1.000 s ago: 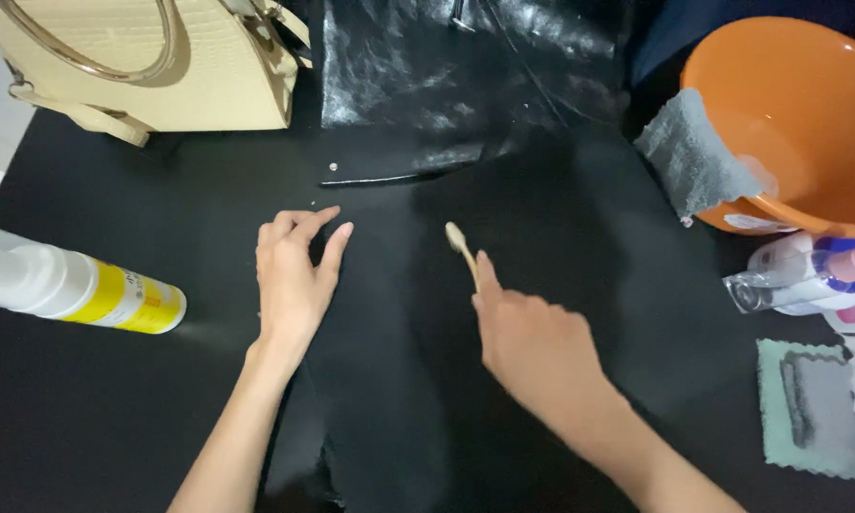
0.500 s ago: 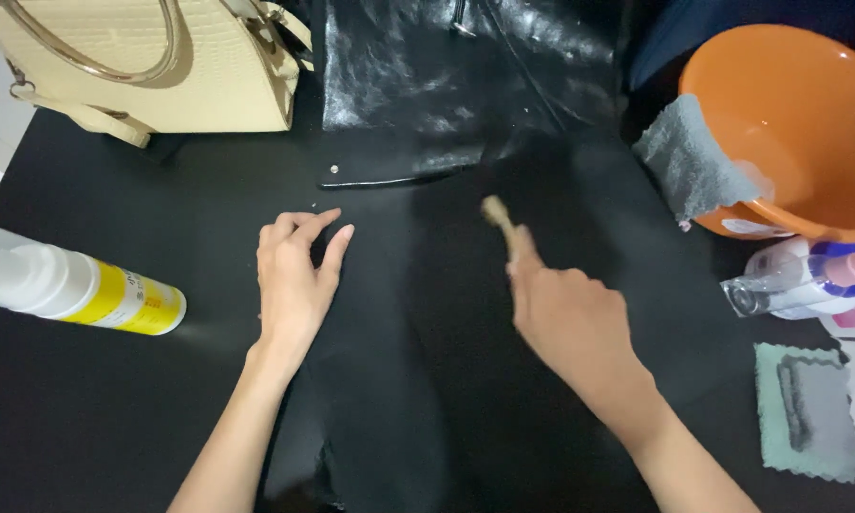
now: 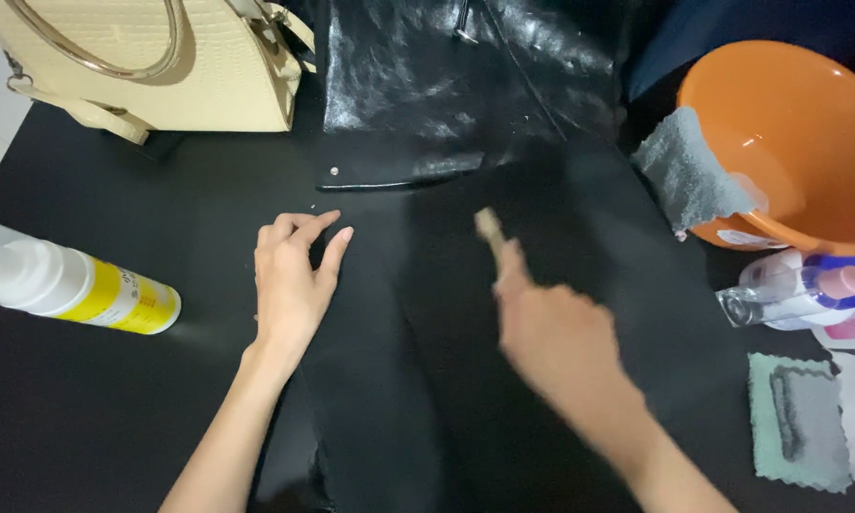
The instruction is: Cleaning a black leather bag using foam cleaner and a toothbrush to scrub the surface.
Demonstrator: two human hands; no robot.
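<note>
Right hand (image 3: 551, 332) grips small brush (image 3: 489, 230), scrubbing black leather piece (image 3: 427, 313); left hand (image 3: 294, 275) flat, unclenched, pressing it. Cleaning seems approx. mid-way.

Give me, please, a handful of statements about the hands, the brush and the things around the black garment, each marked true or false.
1. The right hand holds a small brush over the black garment. True.
2. The left hand grips the spray bottle. False: it lies flat on the garment; the white and yellow spray bottle lies apart, to its left.
3. A grey cloth hangs over the rim of the orange basin. True.
4. The cream handbag sits inside the basin. False: it stands at the table's far left corner.
</note>
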